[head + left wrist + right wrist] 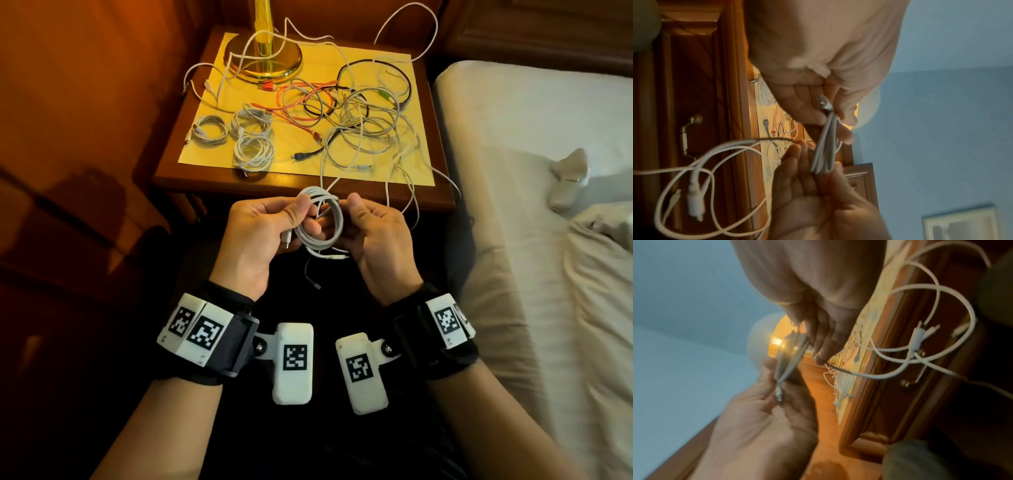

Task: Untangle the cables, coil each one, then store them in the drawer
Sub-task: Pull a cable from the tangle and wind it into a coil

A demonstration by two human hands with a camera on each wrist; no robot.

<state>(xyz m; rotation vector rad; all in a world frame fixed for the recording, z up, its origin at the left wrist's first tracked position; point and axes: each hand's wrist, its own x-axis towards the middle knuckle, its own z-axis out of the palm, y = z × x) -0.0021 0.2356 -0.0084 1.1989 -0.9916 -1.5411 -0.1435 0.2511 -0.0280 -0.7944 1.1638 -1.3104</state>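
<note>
In front of the nightstand (239, 183), both hands hold a partly wound white cable coil (337, 214). My left hand (308, 216) pinches the coil's left side between thumb and fingers, with its USB plug (286, 238) by the palm. My right hand (346, 221) grips the right side and the loose tail. That tail runs up into the tangle of white, pink and black cables (359, 113) on the yellow mat. Three wound white coils (253, 152) lie at the mat's left. The left wrist view shows the coil (824, 146) edge-on and a drawer handle (687, 136).
A brass lamp base (263, 58) stands at the back of the nightstand with cables draped over it. A bed (531, 137) with white sheets lies close on the right. Loose white cable loops (411, 202) hang over the nightstand's front edge. Dark wooden panelling is on the left.
</note>
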